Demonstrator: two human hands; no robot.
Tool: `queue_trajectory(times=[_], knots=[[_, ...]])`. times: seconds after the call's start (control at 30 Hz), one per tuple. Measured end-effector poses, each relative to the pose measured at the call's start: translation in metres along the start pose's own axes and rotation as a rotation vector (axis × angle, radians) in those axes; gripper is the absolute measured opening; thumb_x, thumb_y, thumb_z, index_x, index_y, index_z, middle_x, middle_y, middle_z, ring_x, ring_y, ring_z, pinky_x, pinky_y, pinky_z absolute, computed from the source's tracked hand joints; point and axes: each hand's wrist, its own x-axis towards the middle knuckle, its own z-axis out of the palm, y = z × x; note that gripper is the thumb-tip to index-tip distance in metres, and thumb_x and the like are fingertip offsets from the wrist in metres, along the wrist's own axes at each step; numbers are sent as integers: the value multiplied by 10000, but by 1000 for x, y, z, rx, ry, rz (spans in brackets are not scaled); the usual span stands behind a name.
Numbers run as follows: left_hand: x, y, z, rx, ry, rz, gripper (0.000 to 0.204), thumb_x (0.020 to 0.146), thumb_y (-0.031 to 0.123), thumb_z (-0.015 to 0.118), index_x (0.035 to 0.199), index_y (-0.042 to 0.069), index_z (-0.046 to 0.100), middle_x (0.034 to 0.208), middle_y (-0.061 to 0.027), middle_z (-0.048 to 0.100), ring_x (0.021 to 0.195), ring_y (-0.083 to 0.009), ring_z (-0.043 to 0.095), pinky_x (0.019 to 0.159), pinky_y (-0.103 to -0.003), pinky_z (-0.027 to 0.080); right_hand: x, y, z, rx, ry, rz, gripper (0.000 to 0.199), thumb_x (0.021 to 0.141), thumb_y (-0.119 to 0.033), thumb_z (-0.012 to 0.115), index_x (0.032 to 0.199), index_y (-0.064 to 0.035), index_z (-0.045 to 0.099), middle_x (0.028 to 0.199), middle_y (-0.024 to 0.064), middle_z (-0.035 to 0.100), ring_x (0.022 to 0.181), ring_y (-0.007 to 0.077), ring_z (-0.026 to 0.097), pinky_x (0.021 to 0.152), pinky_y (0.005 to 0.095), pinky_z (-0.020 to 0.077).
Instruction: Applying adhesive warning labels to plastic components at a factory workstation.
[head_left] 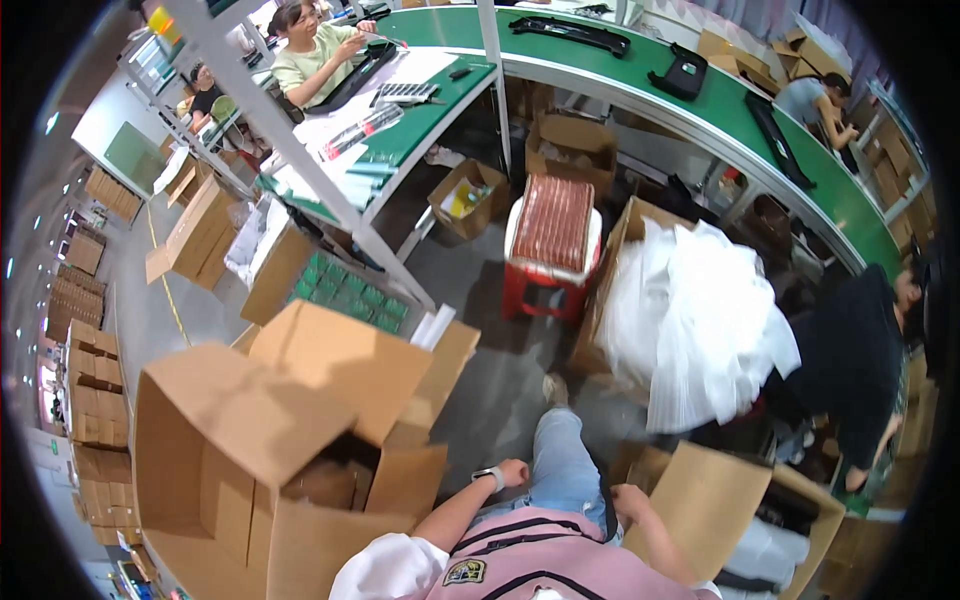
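My left hand, with a pale watch at its wrist, hangs in front of my jeans. Its fingers are loosely curled and nothing shows in them. On the other side of my leg is my right hand, curled and apparently holding nothing. A raised flap of an open carton stands beside that hand; grey-white wrapped pieces lie inside the carton. Left of my left arm stands a large open carton with its flaps up.
Ahead, brownish-red slats lie on a red stool. White foam sheets overflow a carton at right. A person in black bends beyond it. Dark plastic parts lie along the green conveyor. A green-topped workbench stands ahead left.
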Motion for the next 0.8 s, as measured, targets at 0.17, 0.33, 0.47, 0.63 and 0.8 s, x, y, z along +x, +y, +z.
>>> queue_trajectory(times=[0.17,0.33,0.47,0.63,0.8], knots=[[44,3,-156,-300,528,-289,140,739,84,685,878,82,703,779,-73,687,728,-165,654,686,-306,517,158,-60,-196,-112,222,-232,248,819,-274,576,941,-91,693,933,189,683,877,389,652,784,478,535],[49,36,-277,-634,769,-168,161,716,46,679,873,83,678,633,-1,588,616,-104,561,603,-271,480,258,-170,-378,148,341,-505,244,826,-256,608,978,-78,677,876,153,688,833,353,663,761,439,521],[55,-7,-292,-579,783,-249,151,729,-1,649,871,47,667,649,10,586,610,-94,535,582,-252,457,334,-234,-444,63,336,-588,244,834,-246,596,987,-81,690,919,180,684,877,355,661,801,443,518],[63,-16,-338,-574,686,-386,104,794,66,647,888,35,679,756,-51,676,669,-136,616,612,-273,490,423,-193,-415,-51,321,-308,281,825,-307,588,936,-65,678,876,208,670,840,376,657,728,458,521],[72,-20,-381,-767,716,-360,149,873,138,624,906,1,670,768,-77,676,680,-153,632,615,-293,509,454,-135,-337,-262,30,-140,257,826,-234,543,892,-58,718,957,194,690,916,371,664,813,458,529]])
